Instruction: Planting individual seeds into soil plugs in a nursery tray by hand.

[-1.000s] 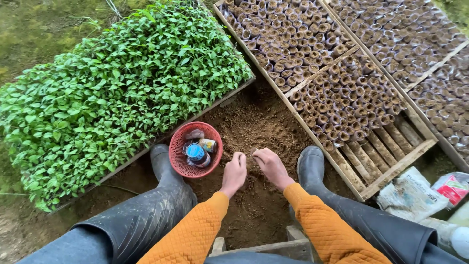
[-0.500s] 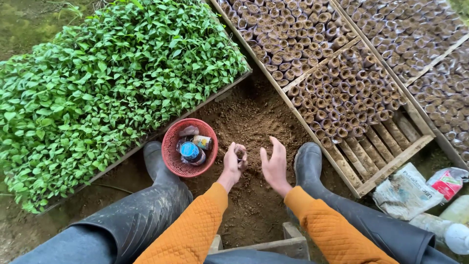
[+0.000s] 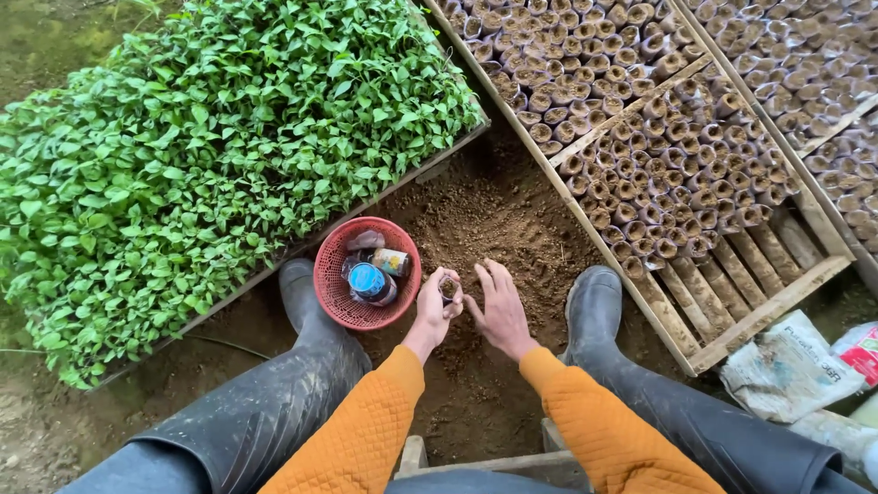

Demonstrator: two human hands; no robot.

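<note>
My left hand (image 3: pixel 433 309) is curled around a small soil-filled pot (image 3: pixel 448 289), held upright just above the loose brown soil (image 3: pixel 494 220). My right hand (image 3: pixel 499 307) is beside it with fingers spread, its fingertips touching the pot's rim. Both arms wear orange quilted sleeves. A red plastic basket (image 3: pixel 337 295) sits on the ground just left of my left hand, with a blue-lidded jar (image 3: pixel 368 278) and small packets inside.
A dense bed of green seedlings (image 3: pixel 210 146) fills the left. Wooden-framed trays (image 3: pixel 677 311) packed with small soil pots (image 3: pixel 640 119) lie to the right. My black rubber boots (image 3: pixel 593 306) flank the soil. Crumpled bags (image 3: pixel 786 366) lie at lower right.
Both hands rose from the soil and came together. The left hand closed around a small pot, and the right hand moved up against it.
</note>
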